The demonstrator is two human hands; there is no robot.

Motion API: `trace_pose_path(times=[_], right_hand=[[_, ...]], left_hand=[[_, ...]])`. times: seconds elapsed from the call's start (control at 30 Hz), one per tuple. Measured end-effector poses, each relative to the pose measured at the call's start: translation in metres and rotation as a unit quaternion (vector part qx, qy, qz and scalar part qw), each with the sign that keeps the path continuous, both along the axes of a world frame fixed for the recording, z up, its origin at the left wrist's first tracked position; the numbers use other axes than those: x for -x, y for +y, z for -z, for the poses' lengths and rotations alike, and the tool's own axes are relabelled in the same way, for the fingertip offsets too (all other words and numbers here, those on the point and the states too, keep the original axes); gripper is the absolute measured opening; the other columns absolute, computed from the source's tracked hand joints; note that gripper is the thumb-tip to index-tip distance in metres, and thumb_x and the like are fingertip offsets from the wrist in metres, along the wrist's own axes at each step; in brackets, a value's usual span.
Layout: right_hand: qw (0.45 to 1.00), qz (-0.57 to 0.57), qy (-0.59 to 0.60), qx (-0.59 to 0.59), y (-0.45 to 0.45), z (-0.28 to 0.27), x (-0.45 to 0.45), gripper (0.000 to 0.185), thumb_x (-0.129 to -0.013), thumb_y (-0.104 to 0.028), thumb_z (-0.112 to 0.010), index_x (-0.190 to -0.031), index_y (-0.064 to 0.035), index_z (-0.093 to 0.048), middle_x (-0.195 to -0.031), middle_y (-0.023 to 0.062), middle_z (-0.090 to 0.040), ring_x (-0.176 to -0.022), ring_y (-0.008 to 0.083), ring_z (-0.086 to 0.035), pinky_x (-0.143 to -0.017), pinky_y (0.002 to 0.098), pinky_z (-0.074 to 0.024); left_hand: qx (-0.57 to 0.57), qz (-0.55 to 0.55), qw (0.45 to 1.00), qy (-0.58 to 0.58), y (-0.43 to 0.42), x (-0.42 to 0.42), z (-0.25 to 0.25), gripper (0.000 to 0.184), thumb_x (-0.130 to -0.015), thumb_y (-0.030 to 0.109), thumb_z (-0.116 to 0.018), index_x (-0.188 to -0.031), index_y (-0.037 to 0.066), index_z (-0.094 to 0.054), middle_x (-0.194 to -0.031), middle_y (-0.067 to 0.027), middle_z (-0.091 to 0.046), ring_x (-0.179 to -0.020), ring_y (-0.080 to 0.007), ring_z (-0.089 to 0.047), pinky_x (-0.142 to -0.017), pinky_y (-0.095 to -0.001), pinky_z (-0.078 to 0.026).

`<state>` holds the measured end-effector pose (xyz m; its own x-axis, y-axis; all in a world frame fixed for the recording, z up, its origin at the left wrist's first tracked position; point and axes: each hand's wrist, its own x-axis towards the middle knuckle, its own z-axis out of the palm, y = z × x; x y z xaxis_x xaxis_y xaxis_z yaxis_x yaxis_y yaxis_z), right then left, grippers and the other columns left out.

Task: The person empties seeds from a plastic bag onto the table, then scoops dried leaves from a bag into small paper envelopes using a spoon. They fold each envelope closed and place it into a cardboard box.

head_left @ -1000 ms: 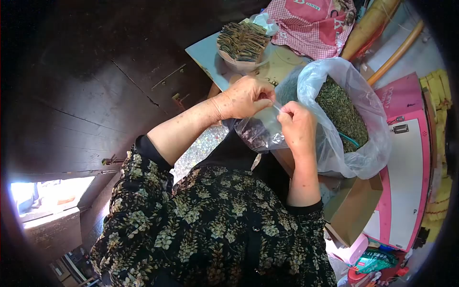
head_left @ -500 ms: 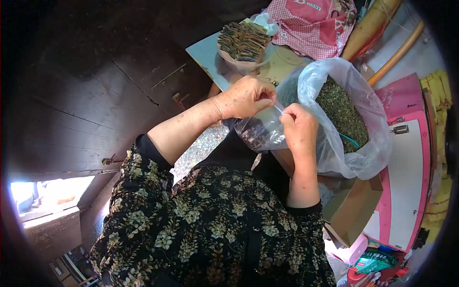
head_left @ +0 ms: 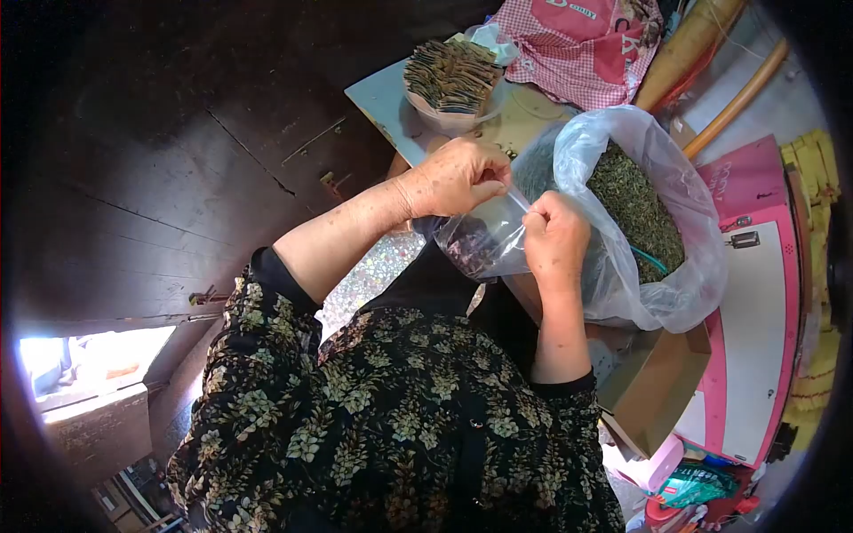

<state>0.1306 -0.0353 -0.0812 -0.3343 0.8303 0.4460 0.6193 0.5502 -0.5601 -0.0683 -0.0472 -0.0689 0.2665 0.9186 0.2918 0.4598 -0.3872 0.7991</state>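
Observation:
Pinched on one corner of a clear plastic bag (head_left: 473, 247) is my left hand (head_left: 455, 179), its thumb and fingertips pressed together. My right hand (head_left: 557, 238) grips the bag's top edge a short way to the right, so the edge is stretched between both hands. Dark reddish-purple bits lie in the bottom of the bag. Just right of my right hand stands a large translucent bag (head_left: 582, 147), open at the top, with dried green leaf material (head_left: 635, 200) and a teal-coloured strip inside.
A tub (head_left: 444, 120) packed with thin brown strips (head_left: 453, 78) stands on the table (head_left: 378, 98). Behind are a red checked cloth bag (head_left: 573, 58) and a bamboo pole (head_left: 689, 53). An open cardboard box (head_left: 657, 391) and a pink-and-white cabinet (head_left: 755, 329) are at the right.
My right hand has shifted slightly along the bag's edge, away from my left hand, and more of the edge shows between them. The large bag has stayed in place.

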Motion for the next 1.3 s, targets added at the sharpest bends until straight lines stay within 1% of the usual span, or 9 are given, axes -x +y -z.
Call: trace_pose_path(times=[0.1,0.27,0.3,0.37,0.47,0.57,1.1,1.17,1.3], right_hand=[[0.998,-0.015,0.001,0.068,-0.004,-0.011,-0.007,0.004,-0.071,-0.004,-0.061,-0.07,0.0001,-0.058,-0.058,0.0091,-0.054,-0.053,0.0181,-0.052,-0.054,0.0323,-0.0421],[0.99,-0.012,0.008,0.141,-0.005,-0.011,-0.016,0.007,-0.072,-0.005,-0.06,-0.071,0.0018,-0.059,-0.057,0.0064,-0.055,-0.053,0.012,-0.052,-0.053,0.03,-0.0415],[0.99,-0.012,0.008,0.141,-0.004,-0.01,-0.016,0.007,-0.072,-0.005,-0.06,-0.071,0.0018,-0.059,-0.057,0.0064,-0.055,-0.053,0.012,-0.052,-0.053,0.03,-0.0415],[0.99,0.005,0.007,0.142,-0.006,-0.008,-0.013,0.007,-0.072,-0.006,-0.06,-0.068,-0.0017,-0.058,-0.067,0.0153,-0.059,-0.062,0.0344,-0.058,-0.06,0.0418,-0.0455],[0.996,0.012,-0.006,0.085,-0.008,-0.007,-0.007,0.007,-0.073,-0.005,-0.06,-0.068,-0.0022,-0.056,-0.068,0.0145,-0.059,-0.064,0.0347,-0.057,-0.061,0.0421,-0.0455],[0.998,0.008,-0.05,0.029,-0.008,-0.005,-0.004,0.006,-0.073,-0.004,-0.06,-0.07,-0.0026,-0.056,-0.071,0.0145,-0.059,-0.067,0.0352,-0.057,-0.062,0.042,-0.0457],[0.998,0.036,-0.057,0.008,-0.008,-0.003,0.0,0.005,-0.072,-0.003,-0.06,-0.071,-0.0017,-0.055,-0.073,0.016,-0.058,-0.069,0.0379,-0.056,-0.063,0.0442,-0.0448],[1.0,0.001,0.003,0.014,-0.008,-0.002,-0.003,0.005,-0.07,-0.002,-0.059,-0.07,0.0009,-0.054,-0.063,0.0125,-0.054,-0.056,0.0223,-0.052,-0.057,0.0336,-0.0435],[0.993,-0.001,0.028,0.117,-0.011,-0.01,-0.017,0.002,-0.073,-0.002,-0.059,-0.072,-0.0002,-0.059,-0.062,0.0049,-0.056,-0.058,0.0117,-0.052,-0.057,0.029,-0.0436]], left_hand=[[-0.005,0.0,1.0,0.012,-0.001,0.004,0.0,0.01,-0.08,0.005,-0.065,-0.087,0.0,-0.061,-0.077,-0.0069,-0.061,-0.068,-0.014,-0.058,-0.063,-0.0283,-0.047],[0.014,0.001,1.0,0.008,0.001,0.007,0.003,0.011,-0.079,0.006,-0.067,-0.086,0.001,-0.062,-0.078,-0.0073,-0.062,-0.074,-0.0182,-0.06,-0.068,-0.0319,-0.048],[-0.081,-0.006,0.994,0.075,0.002,0.007,0.001,0.011,-0.077,0.008,-0.068,-0.084,0.003,-0.062,-0.078,-0.0067,-0.061,-0.077,-0.0207,-0.06,-0.074,-0.0342,-0.046],[-0.172,-0.012,0.975,0.142,0.001,0.003,-0.004,0.01,-0.076,0.011,-0.069,-0.082,0.005,-0.063,-0.078,-0.0061,-0.061,-0.08,-0.0232,-0.06,-0.081,-0.0365,-0.044],[-0.204,0.022,0.944,0.258,-0.002,-0.015,-0.014,0.009,-0.075,0.018,-0.063,-0.07,0.012,-0.068,-0.074,-0.0069,-0.063,-0.08,-0.0257,-0.062,-0.081,-0.0459,-0.038],[-0.104,0.064,0.935,0.333,0.007,-0.024,-0.015,0.007,-0.076,0.018,-0.066,-0.071,0.012,-0.066,-0.07,-0.0035,-0.059,-0.08,-0.0242,-0.06,-0.083,-0.0373,-0.035],[-0.199,0.05,0.959,0.195,0.006,-0.03,-0.001,0.001,-0.072,0.014,-0.065,-0.072,0.014,-0.066,-0.069,-0.0034,-0.063,-0.078,-0.0229,-0.062,-0.079,-0.0378,-0.037],[-0.187,0.053,0.959,0.206,0.005,-0.027,-0.002,0.001,-0.072,0.015,-0.066,-0.073,0.014,-0.066,-0.071,-0.0029,-0.063,-0.079,-0.0225,-0.062,-0.079,-0.0377,-0.037],[-0.137,0.06,0.967,0.205,0.006,-0.018,-0.005,0.002,-0.074,0.016,-0.067,-0.074,0.014,-0.066,-0.072,-0.0024,-0.064,-0.081,-0.0219,-0.062,-0.08,-0.0375,-0.037]])
